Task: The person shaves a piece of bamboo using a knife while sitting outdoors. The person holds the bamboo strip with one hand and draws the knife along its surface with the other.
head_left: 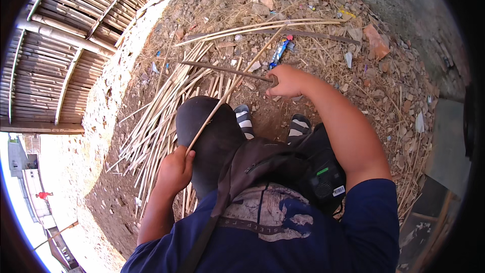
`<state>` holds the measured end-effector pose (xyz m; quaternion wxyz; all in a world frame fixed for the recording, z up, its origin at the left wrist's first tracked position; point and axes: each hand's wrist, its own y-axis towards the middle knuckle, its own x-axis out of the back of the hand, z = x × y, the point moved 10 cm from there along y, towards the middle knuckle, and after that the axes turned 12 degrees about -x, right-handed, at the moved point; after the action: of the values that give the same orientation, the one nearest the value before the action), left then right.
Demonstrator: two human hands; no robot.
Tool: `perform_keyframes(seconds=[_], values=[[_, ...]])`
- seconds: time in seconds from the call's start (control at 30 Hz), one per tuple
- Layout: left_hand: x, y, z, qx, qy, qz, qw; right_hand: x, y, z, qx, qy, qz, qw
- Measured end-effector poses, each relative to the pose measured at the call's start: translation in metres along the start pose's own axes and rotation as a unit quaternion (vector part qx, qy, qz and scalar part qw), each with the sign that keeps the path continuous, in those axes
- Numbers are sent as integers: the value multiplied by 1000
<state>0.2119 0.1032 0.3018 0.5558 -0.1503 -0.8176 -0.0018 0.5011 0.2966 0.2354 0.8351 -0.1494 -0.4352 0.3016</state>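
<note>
My left hand (176,171) is closed around the lower end of a long, thin bamboo strip (222,101). The strip slants up and away to the right, across my dark-clad left knee. In my right hand (289,82), out in front, is the handle of a long knife (217,67) with a narrow dark blade. Its blade points left and crosses the strip beyond the knee; whether the two touch I cannot tell. A loose pile of pale bamboo strips (151,131) lies on the ground left of my legs.
Several longer strips (242,31) and a dark flat bar (328,37) lie across the rubble ahead. Near them are a blue wrapper (278,54) and a broken brick (375,42). A bamboo-slat structure (60,55) stands at upper left, a grey sheet (447,144) at right.
</note>
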Motion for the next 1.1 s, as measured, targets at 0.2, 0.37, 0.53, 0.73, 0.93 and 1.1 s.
perform_keyframes(seconds=[0.2,0.37,0.53,0.73,0.93,1.1], values=[[2,3,-1,-11,0,-3,1000,-10,-3,22,72,-146,-50,985],[2,7,0,-22,-4,-4,1000,4,13,-15,-3,-43,-33,999],[4,8,1,-24,-29,-3,999,-5,5,8,40,-94,-38,994],[4,10,3,-20,-25,6,999,11,12,-18,-49,-22,-23,998],[6,11,-1,-19,-24,10,999,-10,2,10,29,-102,-30,994],[3,13,4,-11,-34,28,999,-3,10,10,46,-79,-6,996]])
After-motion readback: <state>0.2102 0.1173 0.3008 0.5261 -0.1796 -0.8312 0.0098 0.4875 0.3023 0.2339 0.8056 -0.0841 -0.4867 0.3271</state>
